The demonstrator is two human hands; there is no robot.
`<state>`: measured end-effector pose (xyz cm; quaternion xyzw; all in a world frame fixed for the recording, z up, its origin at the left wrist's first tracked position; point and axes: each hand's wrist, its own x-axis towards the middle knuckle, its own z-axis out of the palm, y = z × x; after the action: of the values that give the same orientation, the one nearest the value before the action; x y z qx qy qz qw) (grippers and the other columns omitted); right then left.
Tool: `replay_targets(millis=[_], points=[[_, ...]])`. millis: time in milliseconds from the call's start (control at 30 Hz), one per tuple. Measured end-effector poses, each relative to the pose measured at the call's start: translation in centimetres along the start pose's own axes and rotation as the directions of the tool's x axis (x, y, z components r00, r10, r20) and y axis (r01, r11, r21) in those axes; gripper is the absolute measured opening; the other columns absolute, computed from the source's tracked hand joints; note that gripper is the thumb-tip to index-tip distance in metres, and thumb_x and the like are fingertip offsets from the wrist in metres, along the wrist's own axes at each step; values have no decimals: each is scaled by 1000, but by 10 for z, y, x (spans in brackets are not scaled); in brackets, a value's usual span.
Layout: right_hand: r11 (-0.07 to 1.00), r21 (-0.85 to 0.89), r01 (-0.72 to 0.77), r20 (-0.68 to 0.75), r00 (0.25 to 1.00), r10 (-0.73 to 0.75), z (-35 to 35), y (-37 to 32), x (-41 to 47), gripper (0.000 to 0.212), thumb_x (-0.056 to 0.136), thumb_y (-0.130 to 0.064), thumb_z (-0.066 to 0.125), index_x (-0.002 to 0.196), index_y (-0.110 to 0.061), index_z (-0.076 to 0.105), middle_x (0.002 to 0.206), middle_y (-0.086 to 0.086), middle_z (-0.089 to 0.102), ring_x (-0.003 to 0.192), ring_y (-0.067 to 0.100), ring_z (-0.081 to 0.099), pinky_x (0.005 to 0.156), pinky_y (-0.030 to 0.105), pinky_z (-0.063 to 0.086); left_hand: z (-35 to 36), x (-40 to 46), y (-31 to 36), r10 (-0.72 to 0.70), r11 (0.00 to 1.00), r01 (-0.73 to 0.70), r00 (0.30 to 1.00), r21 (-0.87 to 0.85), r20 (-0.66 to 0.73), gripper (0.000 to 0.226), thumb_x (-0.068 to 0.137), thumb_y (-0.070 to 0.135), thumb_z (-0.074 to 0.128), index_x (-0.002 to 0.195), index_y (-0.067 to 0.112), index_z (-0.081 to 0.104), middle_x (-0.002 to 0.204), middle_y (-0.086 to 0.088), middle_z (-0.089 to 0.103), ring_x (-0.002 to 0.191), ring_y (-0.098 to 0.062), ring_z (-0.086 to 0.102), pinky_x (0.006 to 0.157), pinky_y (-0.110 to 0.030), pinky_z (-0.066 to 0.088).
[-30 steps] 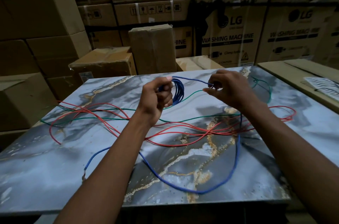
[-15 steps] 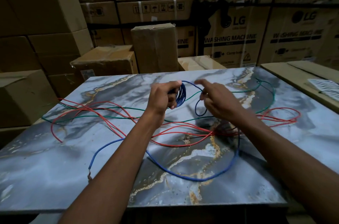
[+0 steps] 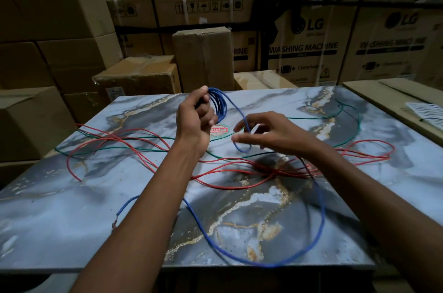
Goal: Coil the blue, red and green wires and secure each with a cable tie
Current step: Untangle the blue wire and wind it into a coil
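Boxes: stacked cardboard cartons point(image 3: 309, 36) fill the far side, several printed with washing machine labels.
Table: a marble-patterned top point(image 3: 72, 220) in grey, blue and gold spans the near and middle ground.
Red wire: the red wire point(image 3: 134, 146) lies loose across the middle of the table, from the left side to loops at the right edge, bunching under the right forearm.
Green wire: the green wire point(image 3: 354, 120) lies loose too, from the left side to a curve at the far right, crossing the red one.
Blue wire: the blue wire point(image 3: 321, 225) sweeps in a big loop over the near table, its bare end at the near left; its far part is wound into a small coil point(image 3: 219, 105) above the table.
Left hand: the left hand point(image 3: 195, 117) grips the coil, fingers curled round it.
Right hand: the right hand point(image 3: 271, 134), fingers loosely spread, guides a blue loop just right of the coil; whether it pinches the wire I cannot tell.
Sticker: a red and green sticker point(image 3: 219, 130) sits on the table between the hands.
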<state>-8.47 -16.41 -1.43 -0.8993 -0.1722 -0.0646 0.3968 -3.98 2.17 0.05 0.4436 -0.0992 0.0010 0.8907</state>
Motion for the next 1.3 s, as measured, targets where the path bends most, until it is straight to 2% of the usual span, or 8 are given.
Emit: replay_targets(millis=[100, 267, 433, 533, 767, 1000, 1167, 1300], points=[[953, 287, -94, 93, 993, 69, -12, -8, -6, 59, 96, -61, 50, 100, -8, 75, 85, 12, 69, 65, 17, 56, 56, 28, 44, -4, 5, 0, 52, 999, -51, 993, 21, -106, 30, 97, 17, 54, 67, 15, 49, 38, 10, 23, 34, -6, 19, 38, -21, 24], [987, 159, -26, 204, 979, -7, -12, -4, -9, 22, 103, -23, 58, 118, -16, 73, 71, 2, 62, 55, 12, 46, 48, 23, 40, -7, 4, -7, 170, 971, -115, 948, 209, -268, 29, 94, 17, 61, 67, 12, 54, 41, 8, 32, 38, -8, 25, 44, -26, 24], [977, -174, 126, 53, 992, -119, 4, -5, -5, 25, 106, -33, 52, 117, -24, 73, 69, -4, 64, 57, 9, 55, 55, 31, 46, 7, -5, -7, 141, 964, -135, 990, 229, -8, 29, 99, 19, 57, 71, 10, 58, 44, 6, 30, 39, -7, 23, 45, -25, 23], [986, 83, 142, 113, 982, -151, 6, -15, -7, 26, 108, -26, 49, 109, -13, 72, 54, -10, 49, 47, 7, 42, 47, 19, 34, 14, -9, -9, 125, 943, -146, 988, 298, 89, 28, 99, 19, 58, 73, 7, 60, 44, 3, 30, 39, -9, 26, 43, -26, 25], [519, 823, -231, 371, 910, -182, -14, -11, -8, 28, 103, -27, 42, 95, -15, 67, 62, -6, 16, 51, 6, 13, 41, 16, 15, 2, -3, -19, 303, 801, -207, 950, 562, -81, 28, 94, 24, 64, 70, 10, 69, 55, -4, 42, 53, -14, 36, 50, -27, 31], [382, 844, -377, 487, 837, -248, -19, -5, -11, 28, 100, -23, 44, 84, -14, 65, 53, -8, 19, 42, 6, 15, 36, 17, 14, -9, 6, -26, 472, 674, -249, 869, 695, -146, 30, 92, 30, 66, 65, 17, 67, 48, 9, 44, 46, -4, 38, 51, -24, 34], [254, 846, -469, 533, 729, -429, -24, -7, -9, 22, 102, -20, 46, 83, -12, 52, 55, -5, 26, 44, 9, 22, 37, 21, 16, -24, 14, -20, 438, 771, -104, 803, 629, -404, 32, 86, 26, 70, 68, 0, 62, 54, 4, 35, 39, -4, 29, 44, -23, 27], [200, 886, -419, 463, 821, -333, -26, 4, -1, 25, 97, -21, 35, 72, -19, 33, 56, -5, 24, 46, 10, 20, 38, 21, 17, -28, 15, -16, 302, 887, -26, 787, 461, -537, 33, 85, 20, 69, 59, 14, 51, 51, 7, 31, 41, -4, 27, 49, -26, 26]])
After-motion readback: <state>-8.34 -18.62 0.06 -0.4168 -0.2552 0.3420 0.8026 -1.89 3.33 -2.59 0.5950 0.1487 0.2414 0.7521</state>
